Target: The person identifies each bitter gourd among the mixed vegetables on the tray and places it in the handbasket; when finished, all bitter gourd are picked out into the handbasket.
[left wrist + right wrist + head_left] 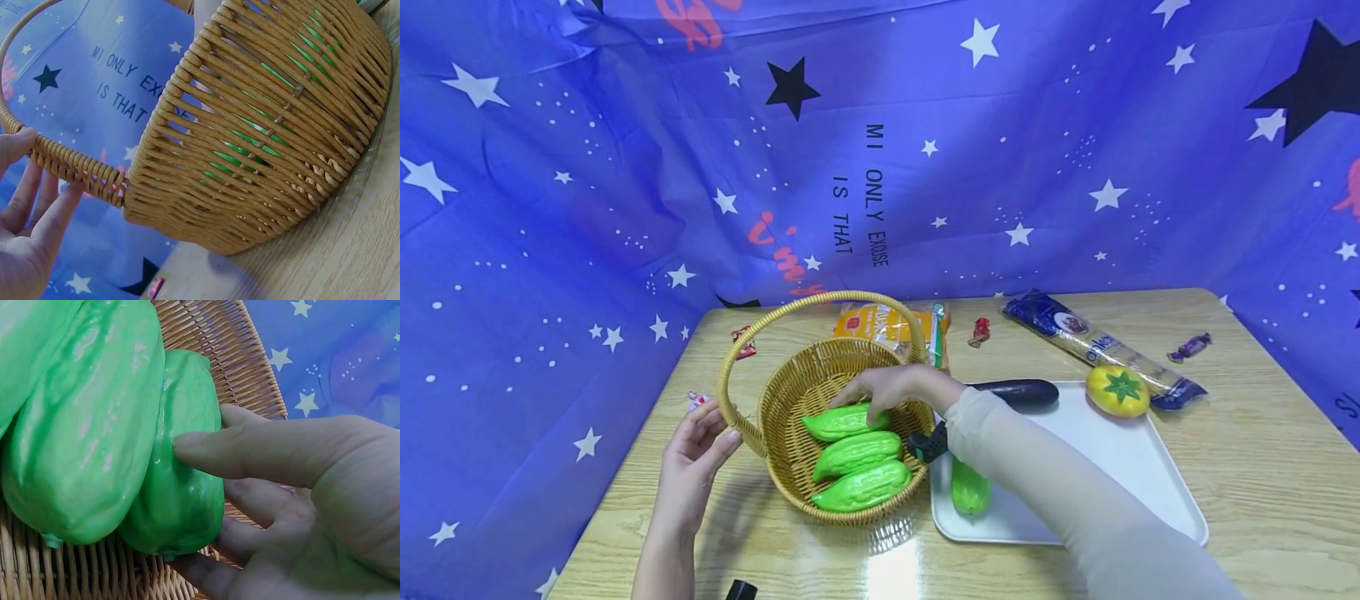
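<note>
A wicker basket (786, 408) with a tall arched handle (816, 298) stands on the table. Three green toy bitter melons lie side by side inside it. My left hand (688, 467) pinches the handle's left base between thumb and fingers, as the left wrist view shows on the handle (78, 167). Inside the basket, my right hand (895, 388) grips the farthest bitter melon (842, 423). In the right wrist view the thumb lies on top of that bitter melon (178, 509), with fingers along its far side. The middle bitter melon (94, 444) rests against it.
Right of the basket, a white tray (1112, 467) holds a green vegetable (970, 490), an eggplant (1026, 393) and a yellow toy fruit (1117, 390). Behind are an orange bag (880, 323), a long blue packet (1097, 343) and several wrapped candies. A starry cloth (925, 192) hangs behind.
</note>
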Demonstrator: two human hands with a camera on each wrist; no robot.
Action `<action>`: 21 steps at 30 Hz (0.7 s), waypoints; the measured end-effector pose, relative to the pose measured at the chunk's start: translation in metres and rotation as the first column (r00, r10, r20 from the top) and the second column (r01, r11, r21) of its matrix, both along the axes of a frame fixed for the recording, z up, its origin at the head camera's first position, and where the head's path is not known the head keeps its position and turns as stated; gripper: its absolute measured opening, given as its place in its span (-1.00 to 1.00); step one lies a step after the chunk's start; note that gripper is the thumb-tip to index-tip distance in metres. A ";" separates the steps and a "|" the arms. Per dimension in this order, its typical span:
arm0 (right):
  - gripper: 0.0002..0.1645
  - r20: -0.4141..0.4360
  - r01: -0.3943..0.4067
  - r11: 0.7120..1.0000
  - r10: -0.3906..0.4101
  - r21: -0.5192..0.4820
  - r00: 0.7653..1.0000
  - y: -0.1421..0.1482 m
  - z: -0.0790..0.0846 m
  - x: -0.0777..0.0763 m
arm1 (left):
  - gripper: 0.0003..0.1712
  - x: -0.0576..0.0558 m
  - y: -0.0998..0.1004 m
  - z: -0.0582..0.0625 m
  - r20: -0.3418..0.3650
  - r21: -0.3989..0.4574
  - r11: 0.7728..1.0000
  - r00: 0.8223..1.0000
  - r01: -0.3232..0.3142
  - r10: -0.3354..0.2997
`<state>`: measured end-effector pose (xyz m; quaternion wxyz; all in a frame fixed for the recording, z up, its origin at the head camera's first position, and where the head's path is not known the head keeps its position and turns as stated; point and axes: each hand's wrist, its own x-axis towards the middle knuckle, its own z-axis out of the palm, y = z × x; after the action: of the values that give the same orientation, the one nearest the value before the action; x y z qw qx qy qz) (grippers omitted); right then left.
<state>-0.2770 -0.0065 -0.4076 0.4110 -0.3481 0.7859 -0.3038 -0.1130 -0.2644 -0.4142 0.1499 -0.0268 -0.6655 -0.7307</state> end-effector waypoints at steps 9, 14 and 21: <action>-0.14 0.022 0.014 1.000 -0.014 0.002 1.000 0.001 0.000 0.000 | -0.52 -0.001 0.000 0.001 0.013 -0.002 1.000 1.000 0.003 -0.003; -0.19 0.008 0.014 1.000 -0.014 -0.012 1.000 0.001 0.002 0.001 | -0.51 -0.001 0.001 0.000 0.005 0.013 1.000 1.000 0.010 -0.010; -0.25 -0.020 0.008 0.988 -0.011 -0.155 1.000 0.008 0.035 0.008 | -0.51 0.000 0.000 -0.001 -0.008 0.022 1.000 1.000 0.018 -0.018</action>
<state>-0.2688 0.0016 -0.3729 0.3731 -0.3783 0.7659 -0.3621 -0.1127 -0.2642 -0.4149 0.1462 -0.0337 -0.6567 -0.7391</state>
